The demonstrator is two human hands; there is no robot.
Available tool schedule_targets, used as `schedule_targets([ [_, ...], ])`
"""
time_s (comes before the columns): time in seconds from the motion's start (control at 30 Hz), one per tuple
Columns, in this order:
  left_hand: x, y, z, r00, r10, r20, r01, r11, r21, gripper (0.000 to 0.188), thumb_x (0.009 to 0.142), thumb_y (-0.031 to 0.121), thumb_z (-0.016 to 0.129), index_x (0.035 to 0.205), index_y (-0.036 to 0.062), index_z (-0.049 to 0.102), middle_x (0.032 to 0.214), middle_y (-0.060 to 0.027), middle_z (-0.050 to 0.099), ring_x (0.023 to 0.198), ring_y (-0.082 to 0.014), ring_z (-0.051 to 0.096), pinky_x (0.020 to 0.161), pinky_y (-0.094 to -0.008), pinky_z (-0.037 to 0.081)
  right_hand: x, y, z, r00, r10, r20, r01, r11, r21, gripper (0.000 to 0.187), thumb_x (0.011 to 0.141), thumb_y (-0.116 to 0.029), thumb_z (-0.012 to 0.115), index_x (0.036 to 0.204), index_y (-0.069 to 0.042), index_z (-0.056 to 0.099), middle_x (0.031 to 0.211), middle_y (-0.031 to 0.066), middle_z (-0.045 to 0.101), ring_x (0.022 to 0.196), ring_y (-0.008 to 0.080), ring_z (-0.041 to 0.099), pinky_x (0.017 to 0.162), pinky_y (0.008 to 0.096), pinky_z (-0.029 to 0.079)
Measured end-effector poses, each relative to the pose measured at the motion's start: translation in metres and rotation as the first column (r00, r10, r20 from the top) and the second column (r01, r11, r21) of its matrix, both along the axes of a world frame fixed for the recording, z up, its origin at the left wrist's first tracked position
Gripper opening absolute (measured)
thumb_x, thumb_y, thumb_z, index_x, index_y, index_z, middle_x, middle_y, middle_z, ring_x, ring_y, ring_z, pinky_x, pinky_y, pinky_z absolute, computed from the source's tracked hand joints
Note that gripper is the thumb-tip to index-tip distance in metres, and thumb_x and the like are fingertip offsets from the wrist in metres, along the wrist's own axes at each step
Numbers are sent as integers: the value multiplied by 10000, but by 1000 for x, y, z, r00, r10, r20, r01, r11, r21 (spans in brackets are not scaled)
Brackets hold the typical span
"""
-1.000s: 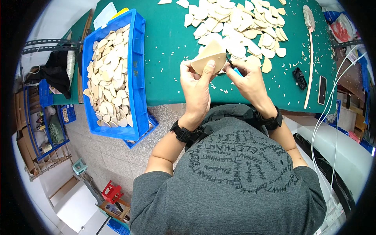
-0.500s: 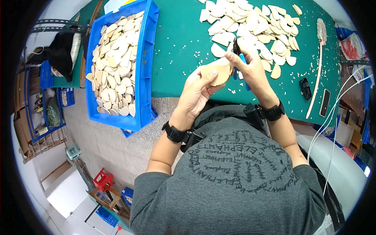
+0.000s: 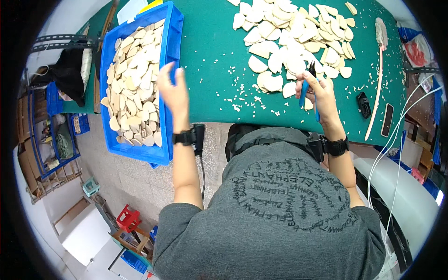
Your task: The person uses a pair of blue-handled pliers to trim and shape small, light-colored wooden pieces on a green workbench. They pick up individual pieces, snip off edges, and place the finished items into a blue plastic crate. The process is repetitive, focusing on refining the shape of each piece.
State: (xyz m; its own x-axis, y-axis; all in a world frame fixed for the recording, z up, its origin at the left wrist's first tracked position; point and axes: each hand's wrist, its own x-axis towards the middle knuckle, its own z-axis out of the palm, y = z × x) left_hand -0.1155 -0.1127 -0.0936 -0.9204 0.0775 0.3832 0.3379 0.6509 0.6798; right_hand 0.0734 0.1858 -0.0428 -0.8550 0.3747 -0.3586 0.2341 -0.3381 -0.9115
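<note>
Green worktop [image 3: 210, 28], white scraps [image 3: 236, 107] strewn toward near edge. Left hand [image 3: 174, 95]: fingers and thumb spread apart, nothing visible in grip, at right wall of blue crate [image 3: 174, 35]; contact unclear. Right hand [image 3: 324, 100]: fingers curled round blue-handled pliers [image 3: 304, 91], tips toward far edge. Cream pieces [image 3: 135, 84] heaped in crate, left end; loose pile [image 3: 298, 42] by far edge; phone [image 3: 387, 120] near right near corner.

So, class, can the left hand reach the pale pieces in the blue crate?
Probably yes: the left hand appears close to the blue crate, whose open top leaves the pieces uncovered.
</note>
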Motion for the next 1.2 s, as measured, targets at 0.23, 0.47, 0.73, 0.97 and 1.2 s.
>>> schedule_targets([
  [0.23,77,161,-85,731,-593,336,678,683,-270,508,671,253,783,1055,11,554,1017,-171,517,973,-345,526,824,-425,468,19,10,-27,992,-42,120,26,991,132,231,863,-236,653,892,-9,628,698,26,595,603,82,546,576,220,453],
  [0.47,75,161,-66,459,-513,725,701,711,59,420,709,245,787,954,10,539,997,-183,587,880,-303,599,712,-355,492,27,18,-55,971,-45,234,-32,948,315,265,809,-245,687,934,-15,643,717,22,614,623,86,557,594,232,448],
  [0.73,84,144,0,159,-750,642,402,643,652,382,822,249,717,1085,35,542,933,-23,599,769,-93,585,652,-232,490,-5,13,-46,994,89,63,-107,905,412,306,759,-212,715,954,9,636,823,35,618,692,86,553,633,237,458],
  [0.97,89,121,16,243,-760,603,13,624,781,331,853,145,664,1108,5,506,965,-103,652,846,-141,648,710,-253,543,-5,32,-8,995,-77,-68,84,991,104,168,793,-100,687,909,-34,586,708,7,581,598,70,527,551,211,425],
  [1.2,96,124,32,364,-731,577,-16,614,789,289,892,194,592,1095,19,485,970,-134,661,816,-164,664,678,-253,542,-1,27,16,991,51,-125,-34,990,140,149,797,-86,672,894,-26,576,703,8,553,613,74,513,565,220,414],
])
